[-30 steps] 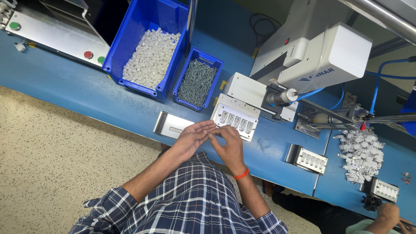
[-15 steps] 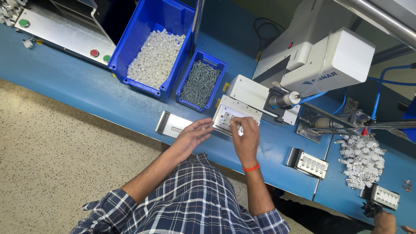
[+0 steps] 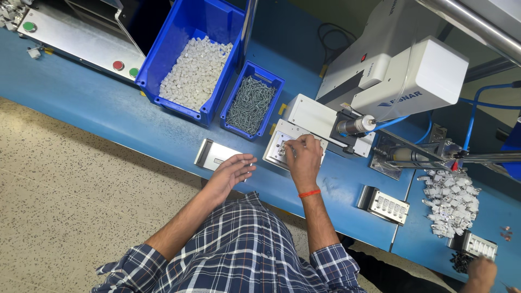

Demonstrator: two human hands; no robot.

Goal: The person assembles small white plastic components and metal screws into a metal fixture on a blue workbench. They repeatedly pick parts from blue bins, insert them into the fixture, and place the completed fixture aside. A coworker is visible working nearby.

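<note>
My right hand [image 3: 303, 156], with an orange band on its wrist, lies fingers-down on a white fixture block [image 3: 278, 145] that stands in front of a white machine [image 3: 401, 76]. What its fingertips hold is hidden. My left hand [image 3: 230, 171] hovers cupped over a flat metal fixture [image 3: 213, 153] near the bench's front edge, and small grey pieces show at its fingertips. The two hands are a hand's width apart.
A large blue bin of white plastic parts [image 3: 195, 70] and a small blue bin of screws [image 3: 251, 104] stand behind the hands. More metal fixtures [image 3: 386, 205] and a heap of white parts [image 3: 450, 201] lie to the right. Another person's hand [image 3: 480, 269] works at the bottom right.
My hands were together at the bench edge. The right hand has since moved forward onto the white fixture block, while the left stayed near the metal fixture.
</note>
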